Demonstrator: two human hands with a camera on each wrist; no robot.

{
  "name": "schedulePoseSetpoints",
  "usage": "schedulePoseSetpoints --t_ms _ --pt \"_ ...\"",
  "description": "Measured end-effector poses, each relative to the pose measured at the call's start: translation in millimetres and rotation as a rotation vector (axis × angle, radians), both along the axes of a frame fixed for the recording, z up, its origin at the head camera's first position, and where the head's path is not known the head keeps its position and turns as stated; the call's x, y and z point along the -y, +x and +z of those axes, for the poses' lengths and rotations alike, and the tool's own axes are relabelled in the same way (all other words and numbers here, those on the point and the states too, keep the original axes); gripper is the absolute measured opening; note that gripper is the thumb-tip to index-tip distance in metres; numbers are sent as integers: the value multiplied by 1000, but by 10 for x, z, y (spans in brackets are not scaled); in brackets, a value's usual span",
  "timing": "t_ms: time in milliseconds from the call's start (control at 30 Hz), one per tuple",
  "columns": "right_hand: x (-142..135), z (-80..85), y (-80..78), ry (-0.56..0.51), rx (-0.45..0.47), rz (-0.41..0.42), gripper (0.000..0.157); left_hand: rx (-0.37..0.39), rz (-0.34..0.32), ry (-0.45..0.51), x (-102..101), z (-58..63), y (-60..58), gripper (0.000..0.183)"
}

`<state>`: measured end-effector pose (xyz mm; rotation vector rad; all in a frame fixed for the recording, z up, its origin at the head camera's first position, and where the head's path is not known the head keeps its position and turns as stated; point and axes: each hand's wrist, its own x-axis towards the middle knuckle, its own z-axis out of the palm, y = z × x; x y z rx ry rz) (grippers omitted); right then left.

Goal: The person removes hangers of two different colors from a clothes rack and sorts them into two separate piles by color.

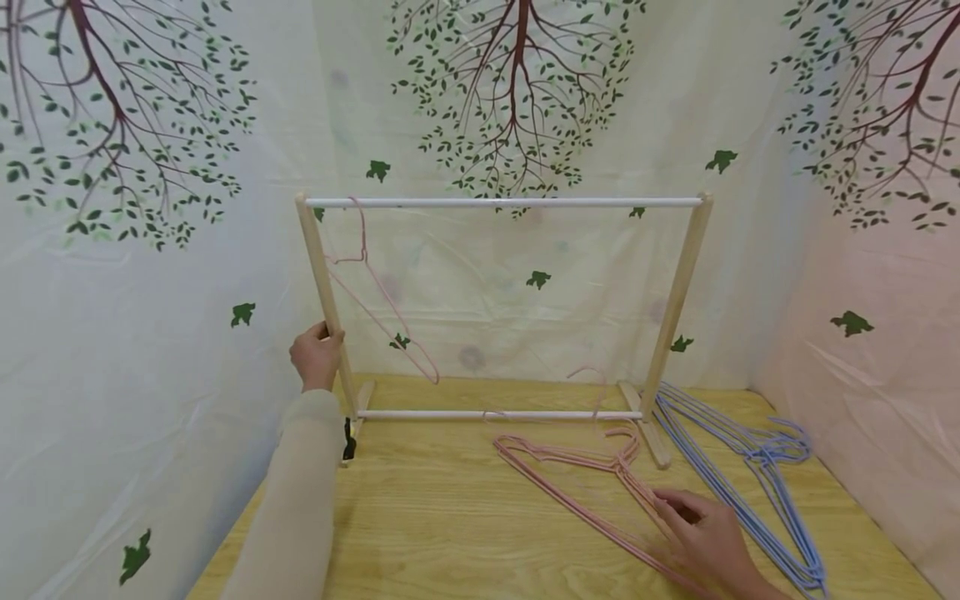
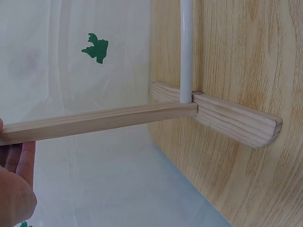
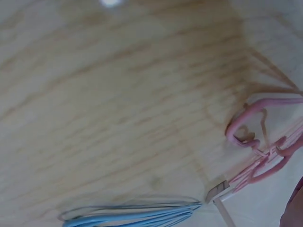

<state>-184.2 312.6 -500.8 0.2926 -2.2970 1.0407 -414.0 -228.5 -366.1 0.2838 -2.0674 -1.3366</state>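
My left hand (image 1: 317,358) grips the left wooden post (image 2: 99,121) of a hanger rack, partway up. On the rack's white top rail (image 1: 495,202), a pink hanger (image 1: 364,237) hangs by its hook near the left end. At the lower right, my right hand (image 1: 708,533) pinches the sloping arm of a pink hanger among several pink hangers (image 1: 577,458) in front of the rack. A fainter, blurred pink hook shows just behind them. In the right wrist view only a sliver of the hand shows, beside pink hooks (image 3: 251,109).
Several blue hangers (image 1: 765,452) lie stacked to the right of the rack's right foot (image 1: 654,443). A small black item (image 1: 348,442) is at the left foot. Sheets printed with trees and leaves surround the wood-grain table (image 1: 435,508).
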Motion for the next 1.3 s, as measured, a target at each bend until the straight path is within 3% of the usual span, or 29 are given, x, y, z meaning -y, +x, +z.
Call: schedulePoseSetpoints --t_ms 267,433,533,700,933,1033,1133,1300 --pt "-26 -126 22 -17 136 -73 13 -5 3 -4 26 -27 -49 28" --pt "-62 -165 -18 28 128 -121 12 -12 2 -15 30 -29 -56 28" --pt "-93 -159 -40 85 145 -160 14 -11 4 -20 31 -27 -60 27" --pt "-171 -134 -38 186 258 -218 19 -8 -5 -13 30 -23 -60 28" --pt "-186 -26 -54 213 346 -220 28 -2 -8 -15 32 -12 -59 28" --pt "-134 32 -91 203 346 -226 30 -4 -8 -16 35 -15 -66 28" --pt "-65 95 -159 181 291 -237 27 -13 -5 -21 34 -21 -74 28" --pt "113 255 -332 142 94 -214 16 -24 1 -24 33 -34 -83 28"
